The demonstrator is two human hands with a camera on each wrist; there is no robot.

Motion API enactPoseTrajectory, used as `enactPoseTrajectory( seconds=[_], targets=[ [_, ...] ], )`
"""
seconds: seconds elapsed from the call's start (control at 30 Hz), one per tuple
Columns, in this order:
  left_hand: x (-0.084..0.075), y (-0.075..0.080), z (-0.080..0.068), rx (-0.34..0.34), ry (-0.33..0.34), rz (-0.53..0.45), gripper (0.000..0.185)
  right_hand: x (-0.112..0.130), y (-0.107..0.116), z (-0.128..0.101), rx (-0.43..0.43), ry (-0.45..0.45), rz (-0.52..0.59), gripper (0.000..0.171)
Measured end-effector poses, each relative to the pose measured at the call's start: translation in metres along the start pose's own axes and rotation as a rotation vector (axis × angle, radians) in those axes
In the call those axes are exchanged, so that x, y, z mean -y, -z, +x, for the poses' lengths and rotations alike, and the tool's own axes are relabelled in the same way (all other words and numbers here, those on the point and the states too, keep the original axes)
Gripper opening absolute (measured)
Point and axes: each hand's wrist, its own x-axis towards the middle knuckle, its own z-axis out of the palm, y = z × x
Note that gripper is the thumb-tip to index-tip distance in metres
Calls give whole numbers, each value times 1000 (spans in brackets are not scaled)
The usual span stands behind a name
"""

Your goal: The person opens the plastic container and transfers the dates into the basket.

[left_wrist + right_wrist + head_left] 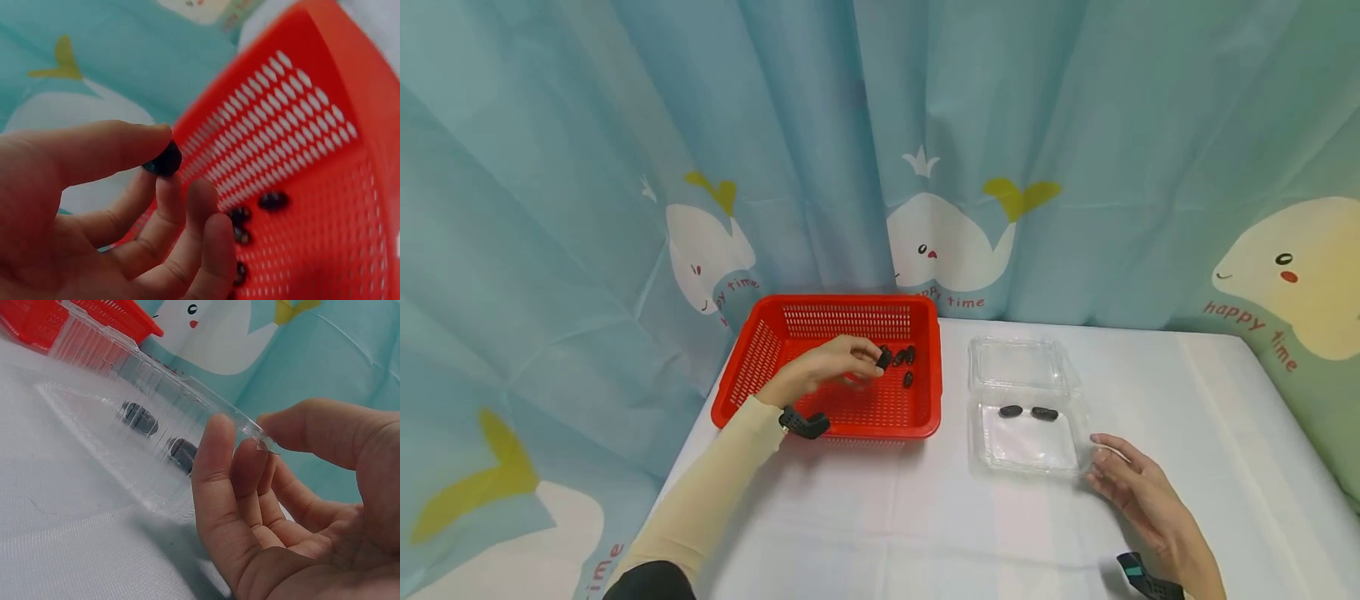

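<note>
Where curtain [587,167] hangs, white tablecloth [887,517]

white cloth-covered tabletop [865,517], creased in places, backed by a light blue curtain [550,167] hanging in folds, printed with white whales, yellow tails, red "happy time" lettering, wrapping round the left and right sides of the tabletop.
</note>
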Motion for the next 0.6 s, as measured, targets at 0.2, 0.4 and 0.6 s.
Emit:
enactPoseTrajectory(
  seconds=[0.2,0.4,0.6],
  targets=[
    [7,4,15,-4,43,57,39,3,1,-1,-20,-39,-25,25],
    [15,6,27,-9,60,96,36,3,-2,0,-21,-43,-57,23],
    [17,6,34,-19,65,117,32,3,-5,-1,-23,-29,-61,23]
  ],
)
